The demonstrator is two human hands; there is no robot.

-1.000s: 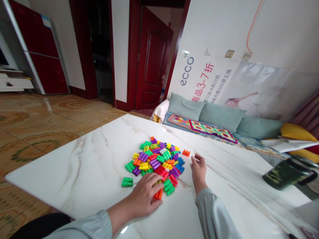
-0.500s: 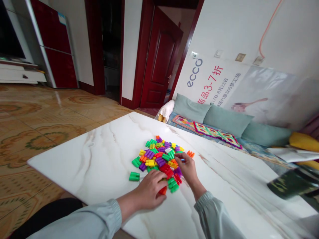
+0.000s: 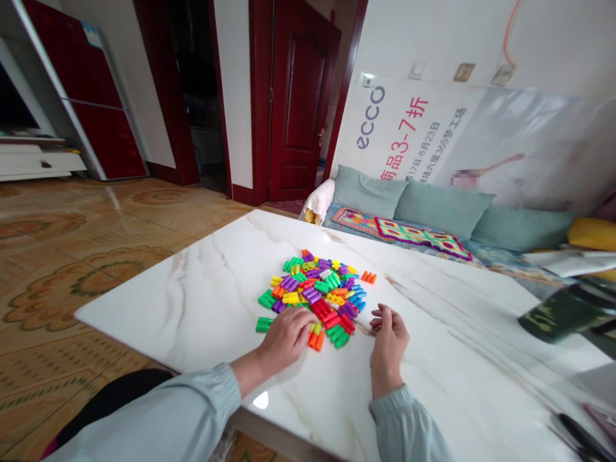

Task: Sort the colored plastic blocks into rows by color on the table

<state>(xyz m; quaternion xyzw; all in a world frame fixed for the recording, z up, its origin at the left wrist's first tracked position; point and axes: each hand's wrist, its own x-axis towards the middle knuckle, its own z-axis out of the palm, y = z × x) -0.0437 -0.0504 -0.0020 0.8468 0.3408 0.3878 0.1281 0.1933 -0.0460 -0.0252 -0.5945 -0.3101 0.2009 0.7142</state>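
A heap of plastic pieces (image 3: 312,294) in green, purple, yellow, red, orange and blue, each looking like a short row of joined tubes, lies on the white veined desk (image 3: 158,314); take the heap as the middle of the clock. The left hand (image 3: 287,337) is at 7 o'clock, palm down, its fingers bent at the heap's near edge; whether they grasp anything cannot be told, since their undersides are hidden. Just beside its fingertips, at 6 o'clock, is an orange piece (image 3: 316,340) with a yellow-green one (image 3: 315,327) at its far end. A green piece (image 3: 264,324) sits at 8 o'clock, partly behind the left hand, and another green pair (image 3: 338,335) is at 5 o'clock.

The right hand (image 3: 389,340) is at 4 o'clock, apart from the heap, its fingers loosely curled and released, with nothing seen between them. A single orange block (image 3: 369,277) lies between 2 and 3 o'clock, well apart from the right hand and near the heap.

Far out at 3 o'clock is a dark green camouflage mug (image 3: 553,314). Beyond the desk, teal cushions (image 3: 443,205) line a sofa at 2 o'clock, with a colourful crocheted mat (image 3: 423,237) in front
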